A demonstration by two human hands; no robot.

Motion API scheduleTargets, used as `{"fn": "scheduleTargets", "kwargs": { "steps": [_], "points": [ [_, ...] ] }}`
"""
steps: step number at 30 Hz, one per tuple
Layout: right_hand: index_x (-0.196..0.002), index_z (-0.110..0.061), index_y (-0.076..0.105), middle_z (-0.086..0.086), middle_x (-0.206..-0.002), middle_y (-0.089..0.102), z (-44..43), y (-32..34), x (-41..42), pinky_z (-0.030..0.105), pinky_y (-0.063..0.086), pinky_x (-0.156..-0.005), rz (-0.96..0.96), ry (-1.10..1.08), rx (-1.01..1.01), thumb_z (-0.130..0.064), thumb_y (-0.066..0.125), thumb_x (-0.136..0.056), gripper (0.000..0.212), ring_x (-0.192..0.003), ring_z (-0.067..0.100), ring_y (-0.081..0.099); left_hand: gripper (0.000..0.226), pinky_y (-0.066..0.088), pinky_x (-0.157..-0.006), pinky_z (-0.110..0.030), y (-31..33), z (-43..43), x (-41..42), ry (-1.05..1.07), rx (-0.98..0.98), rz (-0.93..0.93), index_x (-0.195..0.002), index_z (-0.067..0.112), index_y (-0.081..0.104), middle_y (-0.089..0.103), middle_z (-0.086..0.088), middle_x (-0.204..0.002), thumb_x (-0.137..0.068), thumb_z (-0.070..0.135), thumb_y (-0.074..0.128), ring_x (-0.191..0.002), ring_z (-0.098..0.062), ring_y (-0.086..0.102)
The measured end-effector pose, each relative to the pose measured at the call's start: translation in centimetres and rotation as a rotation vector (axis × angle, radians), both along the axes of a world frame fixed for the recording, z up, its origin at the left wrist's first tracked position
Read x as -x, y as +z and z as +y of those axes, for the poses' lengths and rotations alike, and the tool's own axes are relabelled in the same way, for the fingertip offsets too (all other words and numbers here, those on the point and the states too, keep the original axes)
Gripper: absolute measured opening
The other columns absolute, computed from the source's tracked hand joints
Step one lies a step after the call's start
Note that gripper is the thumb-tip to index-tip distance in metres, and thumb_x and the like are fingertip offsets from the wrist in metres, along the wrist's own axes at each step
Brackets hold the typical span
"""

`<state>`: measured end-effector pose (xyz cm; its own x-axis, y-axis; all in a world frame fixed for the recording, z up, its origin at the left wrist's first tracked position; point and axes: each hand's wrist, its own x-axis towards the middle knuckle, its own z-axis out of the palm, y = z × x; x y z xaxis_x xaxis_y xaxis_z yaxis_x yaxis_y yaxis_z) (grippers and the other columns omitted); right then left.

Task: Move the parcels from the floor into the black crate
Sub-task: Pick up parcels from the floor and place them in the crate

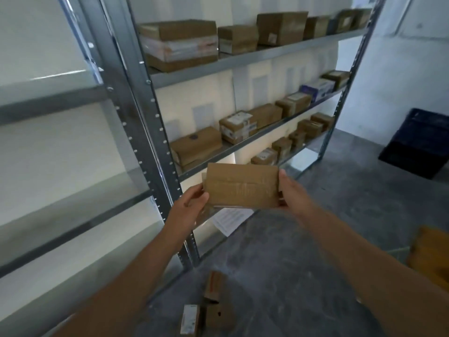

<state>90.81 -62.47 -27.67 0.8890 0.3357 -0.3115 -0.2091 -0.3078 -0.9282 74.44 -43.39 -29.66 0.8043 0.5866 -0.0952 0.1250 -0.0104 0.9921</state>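
The black crate (420, 144) sits on the floor (291, 263) well off to our right; the parcel (243, 186) (held up before the shelves (243, 60)) lies long axis crosswise, our left hand (192, 203) and right hand (294, 190) gripping its ends; the right is nearer.

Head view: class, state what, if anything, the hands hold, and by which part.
A cardboard parcel: the left hand grips its left end, the right hand its right end.
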Motion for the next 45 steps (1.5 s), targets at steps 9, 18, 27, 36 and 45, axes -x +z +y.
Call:
{"fn": "scheduleTargets", "kwargs": {
  "steps": [9,18,27,36,45],
  "points": [
    [-0.124,-0.027,0.054,0.003,-0.117,0.061,6.2,2.1,5.2,0.039,0.057,-0.086,-0.066,0.360,0.078,-0.067,0.033,-0.095,0.054,-0.096,0.018,0.064,0.034,0.050,-0.077,-0.008,1.8,-0.2,10.7,0.279,-0.088,-0.003,-0.126,0.031,0.061,0.065,0.008,-0.122,-0.093,0.038,0.063,-0.098,0.008,0.064],
    [-0.121,-0.005,0.056,0.012,-0.100,0.071,17.3,4.6,16.2,0.031,0.057,-0.063,0.007,0.448,-0.092,-0.015,0.038,-0.102,0.029,-0.083,0.022,0.070,0.038,0.052,-0.086,-0.013,3.4,5.9,24.4,0.588,-0.148,-0.089,-0.110,0.028,0.068,0.073,0.015,-0.107,-0.083,0.002,0.074,-0.108,-0.002,0.066],
    [-0.100,-0.026,0.064,-0.007,-0.097,0.070,28.2,5.5,34.9,0.025,0.048,-0.068,-0.210,0.871,-0.011,-0.003,0.056,-0.089,0.027,-0.092,0.012,0.064,0.014,0.052,-0.072,-0.008,3.3,11.3,43.5,0.961,-0.124,-0.169,-0.097,0.027,0.073,0.077,0.013,-0.093,-0.086,0.017,0.074,-0.089,-0.001,0.070],
    [-0.087,-0.016,0.076,-0.005,-0.083,0.077,36.8,4.5,55.5,0.028,0.051,-0.076,-0.136,1.115,-0.034,-0.008,0.048,-0.089,0.029,-0.087,0.014,0.070,0.038,0.044,-0.086,-0.016,3.5,13.6,62.9,1.214,-0.067,-0.278,-0.110,0.034,0.074,0.073,0.016,-0.111,-0.098,0.011,0.046,-0.106,0.003,0.063],
    [-0.105,-0.016,0.072,0.009,-0.086,0.074,42.4,1.4,70.4,0.044,0.060,-0.065,0.224,1.377,0.047,-0.037,0.056,-0.096,0.028,-0.082,0.028,0.069,0.088,0.045,-0.094,-0.028,3.3,13.2,76.8,1.039,-0.155,-0.043,-0.138,0.066,0.032,0.029,0.015,-0.145,-0.071,0.041,0.083,-0.128,-0.011,0.042]
  ]
}}
